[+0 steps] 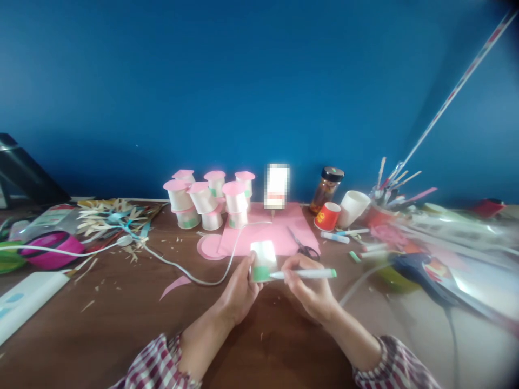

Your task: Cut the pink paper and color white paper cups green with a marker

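Above the front of the table, my left hand (240, 292) is closed around the side of a white paper cup (263, 253). A green patch covers the lower part of this cup. My right hand (310, 289) grips a green marker (312, 274) with a white barrel. Its tip points left and meets the green patch, or comes very close to it. Just beyond the cup lies a sheet of pink paper (259, 237), with scissors (302, 246) resting on its right part.
Stacked paper cups with pink discs (235, 189) stand at the back left. A red cup (327, 216), a white cup (353, 208) and a dark-lidded jar (325, 189) are at the back right. A white cable (190, 278) crosses the left side. A glue gun (425, 278) lies right.
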